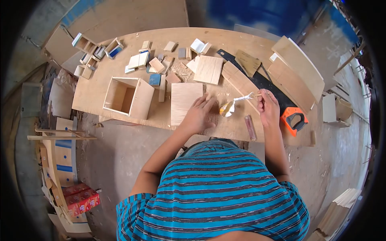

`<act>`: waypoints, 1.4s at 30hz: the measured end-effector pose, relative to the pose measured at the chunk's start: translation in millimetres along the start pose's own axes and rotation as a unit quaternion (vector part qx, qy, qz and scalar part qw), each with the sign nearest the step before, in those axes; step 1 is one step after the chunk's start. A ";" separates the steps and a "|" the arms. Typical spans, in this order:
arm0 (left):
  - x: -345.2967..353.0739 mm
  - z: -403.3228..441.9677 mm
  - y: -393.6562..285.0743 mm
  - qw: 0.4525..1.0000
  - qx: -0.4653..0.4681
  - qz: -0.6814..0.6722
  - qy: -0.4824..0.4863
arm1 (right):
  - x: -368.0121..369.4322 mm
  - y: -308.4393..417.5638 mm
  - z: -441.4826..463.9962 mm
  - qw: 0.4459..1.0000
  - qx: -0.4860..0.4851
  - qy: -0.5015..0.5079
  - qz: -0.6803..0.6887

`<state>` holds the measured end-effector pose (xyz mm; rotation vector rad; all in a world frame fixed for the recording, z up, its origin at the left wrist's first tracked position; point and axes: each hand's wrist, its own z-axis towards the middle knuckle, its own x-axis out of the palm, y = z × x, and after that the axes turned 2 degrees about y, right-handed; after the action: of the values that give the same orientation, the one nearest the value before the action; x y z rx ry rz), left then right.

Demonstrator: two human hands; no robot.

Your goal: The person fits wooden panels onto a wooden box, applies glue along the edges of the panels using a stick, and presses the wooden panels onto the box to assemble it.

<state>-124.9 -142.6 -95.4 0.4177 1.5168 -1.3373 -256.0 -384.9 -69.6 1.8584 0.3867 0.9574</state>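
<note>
From the head camera, pinches a thin stick (243,97) narrowly between thumb and fingers of the right hand (267,106), above the front part of a wooden table (90,96). Holds it slanting leftward, with its whitened far end close to a crumpled yellow-and-white item (227,109) on the tabletop; cannot tell whether touching it or just above. Lays the left hand (198,114) over the right edge of a pale rectangular board (185,98), with fingers extended and thumb set wide; cannot tell whether pressing or merely resting. Near the right forearm, see a reddish tube-like item (250,127) on its left and, on its right, an orange-handled handsaw (285,116) with a black blade. Along that blade, see a long wooden strip (237,80). Left of the board, find an open-fronted wooden box (145,100) and, just beyond, a blue block (154,80). Farther back, find a square wooden panel (208,70) near scattered shavings (181,71) and, at far left, small open boxes (84,43).
</note>
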 end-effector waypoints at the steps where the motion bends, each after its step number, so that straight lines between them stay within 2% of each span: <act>1: -6.9 -6.9 0.2 0.999 -0.005 0.026 -0.020 | 0.9 -0.7 0.2 1.000 0.000 0.000 0.002; 2: -11.9 -13.2 1.9 0.998 -0.009 0.053 -0.040 | 1.5 -1.2 0.6 1.000 0.000 -0.001 0.004; 5: -16.9 -29.8 18.0 0.968 -0.113 0.141 -0.175 | 10.3 4.0 -2.9 1.000 -0.014 -0.001 -0.012; 6: -17.6 -32.7 25.2 0.965 -0.139 0.113 -0.192 | 14.8 5.0 -4.7 1.000 -0.020 -0.001 -0.020; 8: -14.4 -33.8 34.5 0.956 -0.187 0.051 -0.221 | 20.4 4.0 -5.9 0.989 -0.071 0.022 -0.131; 9: -19.7 -30.9 25.9 0.964 -0.181 0.041 -0.192 | 21.6 4.0 -7.5 0.977 -0.095 0.031 -0.188; 12: -21.7 -16.0 -9.5 0.993 -0.060 0.058 -0.088 | 23.8 -2.2 -8.7 0.919 -0.180 0.077 -0.343; 13: -13.8 -11.0 -13.1 0.997 -0.040 0.024 -0.068 | 29.5 -2.4 -10.9 0.898 -0.211 0.081 -0.377; 16: 10.9 9.1 -9.3 0.998 0.018 -0.057 -0.012 | 41.6 2.8 -20.2 0.844 -0.222 0.095 -0.480; 18: 22.3 27.9 1.1 0.994 0.058 -0.090 0.019 | 41.9 -3.9 -19.6 0.828 -0.268 0.111 -0.479; 21: 38.6 49.6 1.0 0.978 0.078 -0.186 0.045 | 36.9 -13.3 -18.0 0.791 -0.310 0.157 -0.504; 24: 56.2 57.8 0.1 0.990 0.076 -0.106 0.048 | 34.7 -14.3 -23.5 0.748 -0.324 0.189 -0.548; 25: 60.9 58.2 -1.5 0.990 0.088 -0.113 0.007 | 35.4 -14.7 -25.0 0.734 -0.327 0.196 -0.562; 28: 67.3 55.6 -6.2 0.995 0.050 -0.086 -0.026 | 24.6 -30.1 -17.2 0.773 -0.325 0.150 -0.523; 31: 67.7 55.7 -8.7 0.994 0.049 -0.090 -0.035 | 15.7 -34.3 -13.1 0.821 -0.271 0.115 -0.488; 34: 65.7 55.7 -10.5 0.995 0.043 -0.079 -0.033 | 11.6 -34.7 -13.6 0.906 -0.058 0.062 -0.414; 37: 68.5 55.8 -10.9 0.995 0.048 -0.071 -0.049 | 11.0 -30.9 -15.2 0.974 0.021 0.034 -0.224; 42: 66.5 55.4 -12.5 0.995 0.031 -0.086 -0.041 | -4.7 -32.7 -7.1 0.994 0.051 0.026 -0.089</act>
<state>-137.1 -218.7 -136.7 0.2724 1.4712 -1.5203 -259.8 -367.9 -98.6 1.8591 0.6324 0.8791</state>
